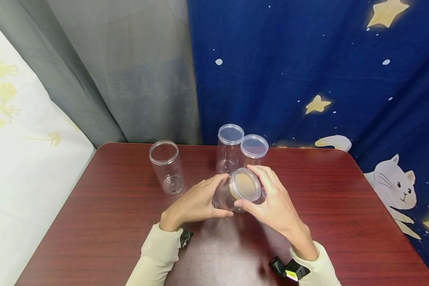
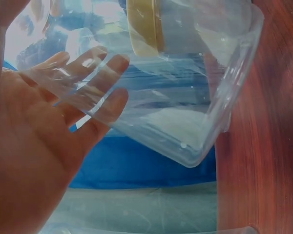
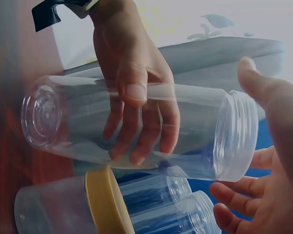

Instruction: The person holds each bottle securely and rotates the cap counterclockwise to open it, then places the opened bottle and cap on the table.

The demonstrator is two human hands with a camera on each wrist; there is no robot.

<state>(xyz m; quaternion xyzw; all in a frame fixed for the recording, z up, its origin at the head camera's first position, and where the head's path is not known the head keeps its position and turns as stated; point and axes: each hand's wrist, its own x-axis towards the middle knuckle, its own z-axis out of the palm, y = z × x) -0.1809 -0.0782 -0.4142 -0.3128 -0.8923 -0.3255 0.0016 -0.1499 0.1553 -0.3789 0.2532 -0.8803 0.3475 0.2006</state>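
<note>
A clear plastic jar (image 3: 195, 122) with a clear screw lid (image 1: 245, 184) is held tilted above the table, its lid end toward the right. My left hand (image 1: 196, 200) grips the jar's body, thumb on the near side; its fingers show through the clear wall in the right wrist view. At the other end, my right hand (image 1: 275, 204) curves thumb and fingers round the lid's rim. Behind the held jar stands a container with a yellow band (image 3: 107, 200), mostly hidden in the head view. In the left wrist view the jar wall (image 2: 176, 122) overlaps my left fingers.
Two clear jars with lids, one farther back (image 1: 230, 135) and one closer (image 1: 254, 146), stand beyond my hands. Another clear jar (image 1: 164, 153) stands to the left on the red-brown table (image 1: 103, 222). Grey and blue curtains (image 1: 271, 79) hang behind the table's far edge.
</note>
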